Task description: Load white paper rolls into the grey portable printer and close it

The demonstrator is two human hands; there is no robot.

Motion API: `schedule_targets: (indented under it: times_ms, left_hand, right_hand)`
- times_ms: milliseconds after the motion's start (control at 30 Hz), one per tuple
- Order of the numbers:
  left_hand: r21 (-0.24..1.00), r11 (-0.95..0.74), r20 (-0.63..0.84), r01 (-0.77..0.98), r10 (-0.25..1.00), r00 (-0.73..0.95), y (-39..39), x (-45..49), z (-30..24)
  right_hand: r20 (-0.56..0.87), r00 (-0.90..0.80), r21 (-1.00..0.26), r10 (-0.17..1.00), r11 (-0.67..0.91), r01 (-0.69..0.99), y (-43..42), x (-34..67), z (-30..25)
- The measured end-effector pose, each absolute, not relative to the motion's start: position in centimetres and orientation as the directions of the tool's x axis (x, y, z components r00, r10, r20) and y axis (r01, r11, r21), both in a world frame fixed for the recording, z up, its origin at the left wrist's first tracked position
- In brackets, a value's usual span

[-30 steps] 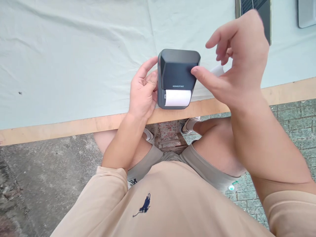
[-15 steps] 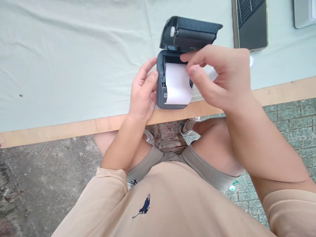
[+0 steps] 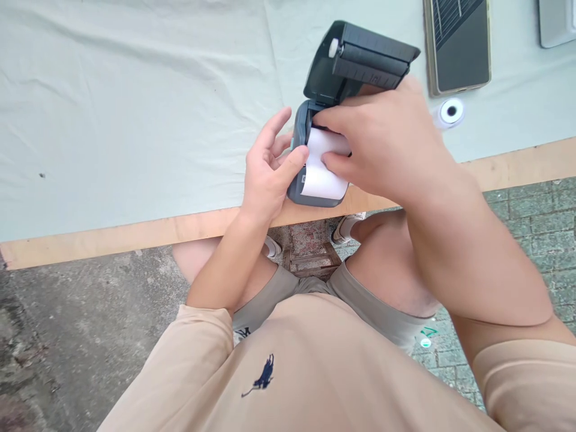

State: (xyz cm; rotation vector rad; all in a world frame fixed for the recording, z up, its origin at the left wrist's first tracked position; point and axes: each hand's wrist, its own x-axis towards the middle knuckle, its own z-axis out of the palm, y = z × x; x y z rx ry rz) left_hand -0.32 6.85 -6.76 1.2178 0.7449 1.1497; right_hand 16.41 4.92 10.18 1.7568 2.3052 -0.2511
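A small dark grey label printer sits at the table's near edge with its lid swung up and back. A white paper roll lies in its bay. My left hand steadies the printer's left side, thumb on the front corner and fingers partly spread. My right hand reaches over the bay, its fingers and thumb closed on the paper roll.
The table has a pale green cloth and a bare wooden front edge. A second paper roll lies right of the printer. A phone and a grey device lie at the back right.
The printer's lid went from closed to open. My right hand came down from above the lid onto the paper roll, and the printer has turned a little.
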Motion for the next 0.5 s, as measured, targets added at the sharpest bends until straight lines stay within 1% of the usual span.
schedule_targets:
  times_ms: [67, 100, 167, 233, 267, 333, 400, 433, 500]
  left_hand:
    - [0.965, -0.032, 0.107, -0.261, 0.955, 0.278, 6.9, -0.2, -7.1]
    - [0.966, -0.028, 0.099, -0.258, 0.959, 0.266, 6.9, -0.2, -7.2]
    - [0.967, -0.024, 0.087, -0.255, 0.967, 0.241, 6.9, -0.1, -7.3]
    - [0.965, -0.017, 0.077, -0.26, 0.972, 0.222, 6.9, -0.1, -7.1]
    - [0.964, -0.01, 0.07, -0.266, 0.973, 0.218, 6.9, -0.1, -7.0]
    - [0.96, 0.018, 0.044, -0.278, 0.976, 0.215, 6.8, -0.2, -6.5]
    - [0.957, 0.051, 0.008, -0.286, 0.979, 0.203, 6.7, -0.2, -5.8]
    - [0.955, 0.07, -0.012, -0.287, 0.98, 0.198, 6.6, -0.2, -5.6]
    - [0.951, 0.098, -0.043, -0.293, 0.981, 0.189, 6.5, -0.1, -5.1]
  right_hand:
    - [-0.273, -0.262, -0.11, 0.926, 0.241, 0.964, 5.1, 16.8, 10.2]
    - [-0.23, -0.259, -0.186, 0.938, 0.219, 0.958, 5.0, 17.1, 10.2]
    - [-0.068, -0.244, -0.373, 0.967, 0.202, 0.906, 4.4, 18.3, 10.1]
    - [0.116, -0.229, -0.542, 0.966, 0.255, 0.801, 3.4, 19.8, 9.9]
    - [0.184, -0.224, -0.596, 0.957, 0.29, 0.749, 2.8, 20.7, 9.7]
    - [0.221, -0.193, -0.649, 0.956, 0.292, 0.703, 1.8, 22.5, 8.8]
    - [0.185, -0.174, -0.657, 0.967, 0.253, 0.71, 1.1, 24.3, 7.5]
    - [0.172, -0.185, -0.636, 0.968, 0.252, 0.729, 0.9, 25.1, 6.8]
    - [0.145, -0.231, -0.557, 0.962, 0.273, 0.785, 0.4, 26.3, 5.5]
